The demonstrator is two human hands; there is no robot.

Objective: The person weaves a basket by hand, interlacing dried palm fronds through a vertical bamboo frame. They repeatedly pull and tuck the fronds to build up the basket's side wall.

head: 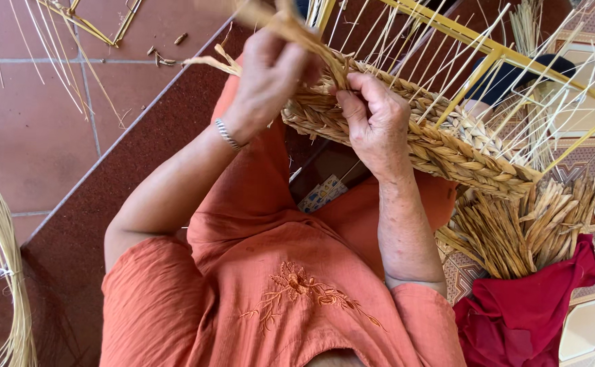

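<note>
- From my view, the left hand (pixel 267 78) is closed around a twisted strand of straw (pixel 290 27), pulling it up toward 12 o'clock. If that pull runs too hard, I judge the strand could fray or snap where it bends into the weave.
- The right hand (pixel 375 126) is pinched narrow on the top edge of the braided basket rim (pixel 447 153), thumb and fingers pressing the plait. If this pinch slips, the last turn could loosen and leave a slack spot in the rim.
- The basket sits on the person's lap, running from the hands out toward 3 o'clock, with thin upright stakes (pixel 447 75) fanning toward 1 o'clock. These look brittle; a wrist brushing across them could kink or break one.
- A yellow frame (pixel 487 51) crosses behind the stakes at 1 o'clock. The free strand could catch on it as it swings.
- A bundle of spare straw (pixel 528 228) stands in a red cloth (pixel 521 312) at 4 o'clock, just beside the right elbow. A backward elbow move could knock it over.
- Loose fibres (pixel 8 265) lie on the tiled floor (pixel 32 122) at 8 o'clock, well apart from the hands; I see little risk there.
</note>
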